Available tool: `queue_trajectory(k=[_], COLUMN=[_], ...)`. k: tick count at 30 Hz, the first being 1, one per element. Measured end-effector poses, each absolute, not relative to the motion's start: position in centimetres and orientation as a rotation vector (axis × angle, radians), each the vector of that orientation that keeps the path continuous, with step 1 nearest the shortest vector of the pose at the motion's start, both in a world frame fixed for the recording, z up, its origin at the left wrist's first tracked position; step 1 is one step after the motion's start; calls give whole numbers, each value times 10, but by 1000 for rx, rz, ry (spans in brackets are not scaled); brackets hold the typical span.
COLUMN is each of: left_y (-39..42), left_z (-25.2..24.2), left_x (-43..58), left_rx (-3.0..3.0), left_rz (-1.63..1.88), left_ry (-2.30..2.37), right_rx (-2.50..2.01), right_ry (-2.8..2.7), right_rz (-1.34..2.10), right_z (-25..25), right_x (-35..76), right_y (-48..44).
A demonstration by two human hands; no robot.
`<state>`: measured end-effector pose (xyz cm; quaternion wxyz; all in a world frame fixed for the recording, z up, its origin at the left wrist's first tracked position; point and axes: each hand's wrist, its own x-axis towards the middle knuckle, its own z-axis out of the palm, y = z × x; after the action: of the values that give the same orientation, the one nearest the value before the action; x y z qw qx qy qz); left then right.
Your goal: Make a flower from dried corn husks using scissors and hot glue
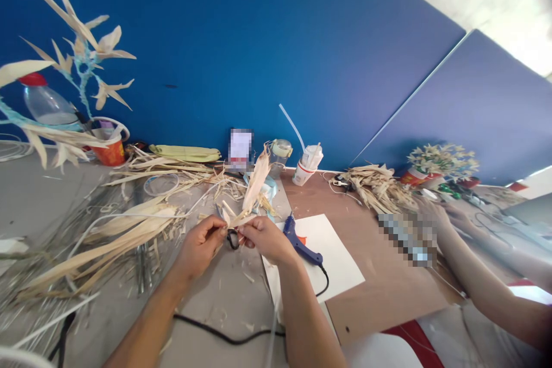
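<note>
My left hand [200, 244] and my right hand [264, 237] meet over the grey table [224, 299], both pinching the lower end of a dried corn husk strip [254, 187] that stands up and leans right. A small dark ring-shaped thing [233, 238], which I cannot name, hangs between my fingers. Just right of my right hand a blue glue gun [302, 244] lies on a white sheet of paper [334, 256], its black cord [224, 333] trailing toward me.
Long husk strips [112, 236] are piled at the left, with a husk flower arrangement [77, 57], a red cup [110, 149] and a plastic bottle [47, 103]. Another person's arm [478, 282] reaches over a brown board [388, 287] at the right. A white cup [306, 167] stands behind.
</note>
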<state>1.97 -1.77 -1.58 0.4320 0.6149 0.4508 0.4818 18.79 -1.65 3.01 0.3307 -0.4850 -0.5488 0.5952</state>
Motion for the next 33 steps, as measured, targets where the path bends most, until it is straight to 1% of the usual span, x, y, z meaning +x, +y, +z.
queue_trajectory(k=[10, 16, 24, 33], left_y=[-18, -18, -18, -21], left_z=[-14, -14, -10, -3], left_x=[20, 18, 12, 8], left_rx=[1548, 1639, 1766, 1835], left_rz=[1175, 1153, 1126, 1068], left_ry=[1078, 1085, 984, 978], right_rx=[-1254, -1277, -1234, -1182], right_ry=[-1454, -1553, -1443, -1243], right_rz=[1495, 1374, 1676, 1835], right_z=[32, 25, 36, 33], right_x=[186, 188, 190, 205], right_y=[-18, -16, -20, -15])
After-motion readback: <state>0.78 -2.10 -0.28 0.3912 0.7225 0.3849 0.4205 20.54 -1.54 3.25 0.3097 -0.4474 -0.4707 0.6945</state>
